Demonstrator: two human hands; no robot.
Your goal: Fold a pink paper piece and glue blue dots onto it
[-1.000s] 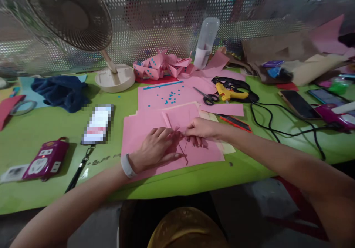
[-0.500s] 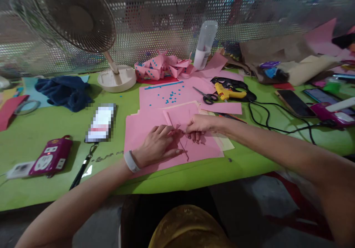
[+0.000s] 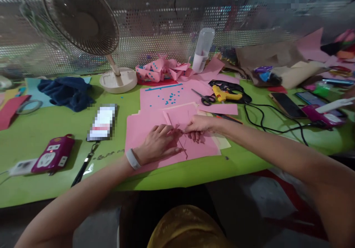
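Observation:
A sheet of pink paper lies on top of a small stack of sheets, and both hands work over its middle. My left hand, with a white band at the wrist, rests on the sheet, its thumb stretched out and its fingertips curled toward a small pink paper piece. From the right, my right hand meets it, thumb and forefinger pinched at that piece, the other fingers curled under. Exactly what the fingertips grip is hidden. A narrow pink folded strip sticks out beyond the left fingers. Thin dark lines cross the sheet beside the hands.
Behind the stack are blue paper bits, scissors, a yellow glue gun and pink folded paper shapes. A fan, a phone and a purple power socket stand left. A black cable runs right.
The view has shifted slightly. Both hands stay in nearly the same place and pose on the pink sheet.

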